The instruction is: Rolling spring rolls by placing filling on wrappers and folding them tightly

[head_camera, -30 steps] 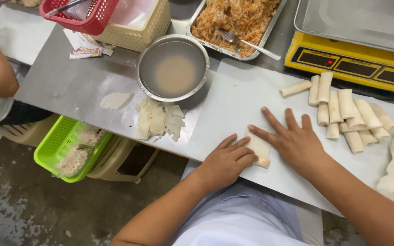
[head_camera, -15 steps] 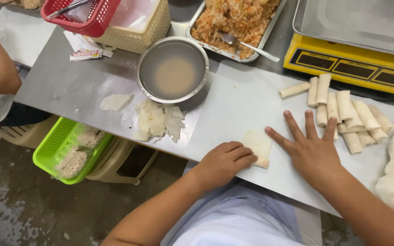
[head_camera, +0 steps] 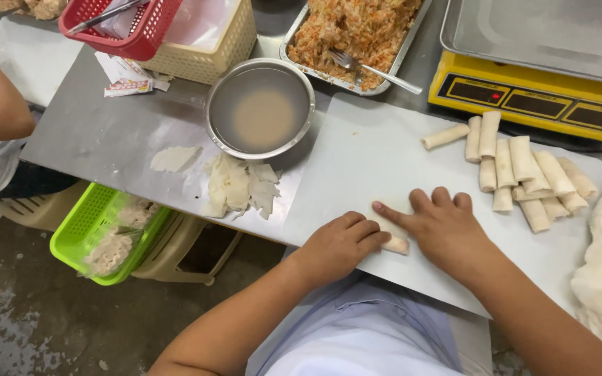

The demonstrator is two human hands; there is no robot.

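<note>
Pale cream roll (head_camera: 395, 243); white sheet (head_camera: 377, 160); lime-green basket (head_camera: 92, 216); red basket (head_camera: 134, 28); yellow scale (head_camera: 524, 97).

A steel table (head_camera: 99, 132) carries a white sheet (head_camera: 364, 153), metal bowl (head_camera: 260, 108) and wrapper scraps (head_camera: 240, 186).

roll (head_camera: 397, 244) mostly hidden under both hands, scale (head_camera: 524, 97) and filling tray (head_camera: 294, 52) cut off at top

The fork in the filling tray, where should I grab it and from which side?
Take the fork by its handle, which seems the best hold: it sticks out bare over the rim of the tray, toward the yellow scale. Its tines are buried in the shredded filling. Come with the hand from the scale side, above the white board, and pinch the free end.
</note>
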